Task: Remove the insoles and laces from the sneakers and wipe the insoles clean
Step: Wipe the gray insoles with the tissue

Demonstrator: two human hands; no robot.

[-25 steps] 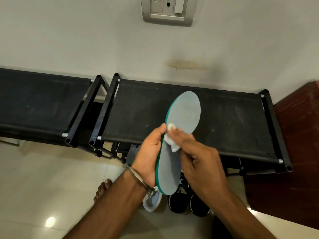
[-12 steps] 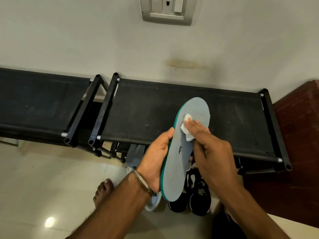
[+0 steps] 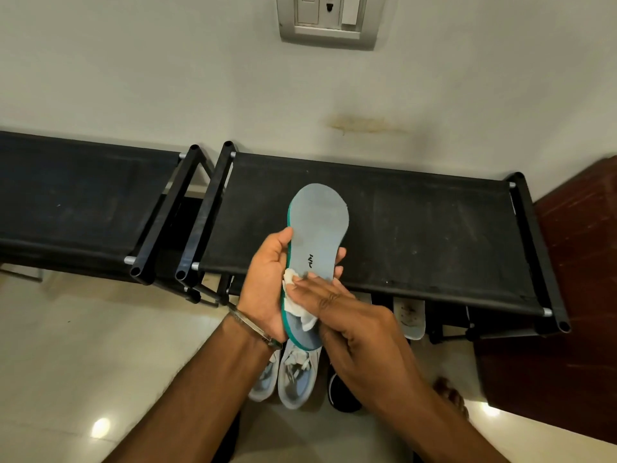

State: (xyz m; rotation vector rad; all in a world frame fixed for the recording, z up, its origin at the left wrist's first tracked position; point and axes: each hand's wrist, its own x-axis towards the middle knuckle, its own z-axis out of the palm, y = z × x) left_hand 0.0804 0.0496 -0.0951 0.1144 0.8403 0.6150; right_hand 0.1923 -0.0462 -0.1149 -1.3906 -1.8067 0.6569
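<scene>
The wipe (image 3: 293, 295) has slid from the toe end down toward the heel, right hand (image 3: 354, 332) pressing it flat-fingered while the left hand (image 3: 267, 279) grips the insole (image 3: 317, 235) upright above the sneakers (image 3: 293, 375), probably so the surface stays braced.

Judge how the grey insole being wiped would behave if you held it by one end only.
The insole is thin and foam-like, so probably light. Its free toe end stands straight above the left hand, suggesting some stiffness, though it likely bends easily.
</scene>
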